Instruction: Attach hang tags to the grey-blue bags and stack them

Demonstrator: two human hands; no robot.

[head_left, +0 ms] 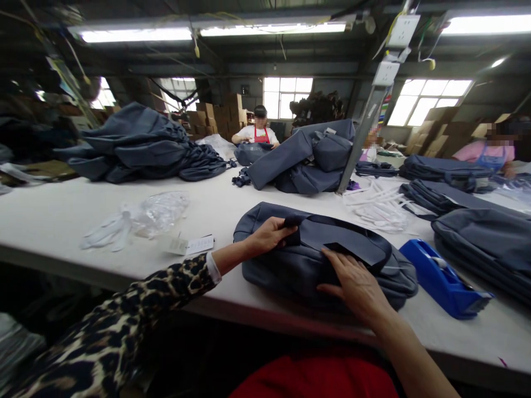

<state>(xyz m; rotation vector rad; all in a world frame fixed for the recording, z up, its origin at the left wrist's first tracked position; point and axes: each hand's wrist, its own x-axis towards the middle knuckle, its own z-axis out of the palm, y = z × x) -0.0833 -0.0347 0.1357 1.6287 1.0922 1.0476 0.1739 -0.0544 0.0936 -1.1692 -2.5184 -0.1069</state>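
Note:
A dark blue-grey bag [269, 271] lies on the white table in front of me. My left hand [271, 233] is closed on a black strap [292, 229] at the upper left of the bag. My right hand [352, 276] rests on the bag's right part, its fingers stretched out and the thumb apart, with the fingertips by a black band [350, 251]. The underside of the bag is hidden. Just right of the bag stands a blue tape dispenser [446, 282]. Paper tags [200, 245] lie on the table to the left.
White gloves [108, 231] and clear plastic [161, 211] lie at left. Piles of similar bags rise at the back left [136, 143], beyond my bag [286, 157] and at right [485, 237]. A metal post [360, 138] stands behind white strips [379, 213]. Co-workers sit across.

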